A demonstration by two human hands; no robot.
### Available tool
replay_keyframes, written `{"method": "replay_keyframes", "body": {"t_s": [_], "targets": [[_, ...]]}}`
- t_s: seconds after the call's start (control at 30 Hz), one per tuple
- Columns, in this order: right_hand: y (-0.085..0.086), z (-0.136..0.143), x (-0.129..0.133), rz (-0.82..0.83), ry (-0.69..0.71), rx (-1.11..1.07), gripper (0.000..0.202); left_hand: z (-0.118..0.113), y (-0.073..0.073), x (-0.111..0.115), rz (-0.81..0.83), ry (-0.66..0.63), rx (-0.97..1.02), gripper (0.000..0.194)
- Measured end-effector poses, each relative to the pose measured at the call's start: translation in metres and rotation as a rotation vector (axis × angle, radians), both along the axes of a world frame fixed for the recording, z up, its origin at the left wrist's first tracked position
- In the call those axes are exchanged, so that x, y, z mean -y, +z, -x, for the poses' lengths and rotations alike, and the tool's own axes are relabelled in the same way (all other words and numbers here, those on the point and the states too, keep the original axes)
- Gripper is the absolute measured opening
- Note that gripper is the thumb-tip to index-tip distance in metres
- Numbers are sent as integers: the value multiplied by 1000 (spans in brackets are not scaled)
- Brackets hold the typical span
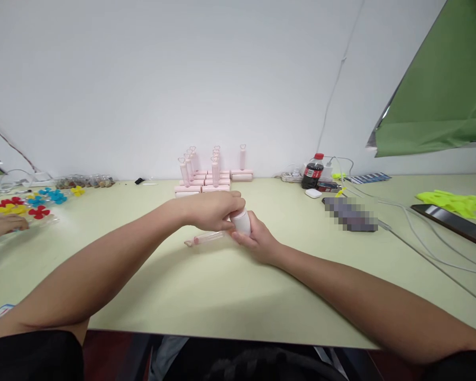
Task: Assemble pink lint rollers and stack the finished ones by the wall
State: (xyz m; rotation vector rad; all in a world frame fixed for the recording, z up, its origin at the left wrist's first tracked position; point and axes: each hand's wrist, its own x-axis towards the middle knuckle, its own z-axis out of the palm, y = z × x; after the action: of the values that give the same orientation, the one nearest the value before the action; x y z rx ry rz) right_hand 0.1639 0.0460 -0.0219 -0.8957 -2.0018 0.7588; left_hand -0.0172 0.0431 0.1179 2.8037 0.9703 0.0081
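Observation:
My right hand is wrapped round a small white bottle, held tilted just above the table. From the left, my left hand reaches over it, its fingers closed on the bottle's upper end; those fingertips are partly hidden. Beneath my left hand a clear tube with a pinkish heart-shaped handle lies on the table, its right end near the bottle. Behind my hands, several similar pink tubes with heart tops stand upright among pink-and-white cylinders lying on their sides.
The pale green table runs to a white wall. At right are a cola bottle, a white case, a blurred dark item, cables and a dark phone. Another person's hand is at left beside colourful flower-shaped pieces.

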Motion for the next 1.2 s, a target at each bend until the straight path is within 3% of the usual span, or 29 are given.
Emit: {"method": "replay_keyframes", "body": {"t_s": [0.1,0.2,0.33,0.43,0.53,0.67,0.77,0.93,1.07,1.2], "targets": [[-3,-1,-1,18,-21,-136,38,1,-2,-4,-31,29,70,11],[-6,-4,-8,101,-76,-251,40,5,-12,-11,-113,161,150,20],[-7,-11,-23,275,-121,-292,41,8,-46,-24,-98,268,188,20],[-7,-15,-30,195,-171,-209,37,7,-72,-32,20,283,200,22],[-6,-17,-30,78,-182,-88,41,5,-87,-36,130,301,223,28],[-4,-18,-27,-76,-224,136,45,11,-86,-31,102,344,292,49],[-7,-18,-28,-151,-248,270,46,18,-80,-20,41,283,382,61],[-15,-18,-30,-216,-215,291,46,20,-84,-9,-80,246,407,36],[-14,-19,-28,-259,-185,295,43,22,-90,-11,-89,281,410,34],[-10,-19,-25,-274,-127,269,42,28,-84,-7,-37,218,430,32]]}}
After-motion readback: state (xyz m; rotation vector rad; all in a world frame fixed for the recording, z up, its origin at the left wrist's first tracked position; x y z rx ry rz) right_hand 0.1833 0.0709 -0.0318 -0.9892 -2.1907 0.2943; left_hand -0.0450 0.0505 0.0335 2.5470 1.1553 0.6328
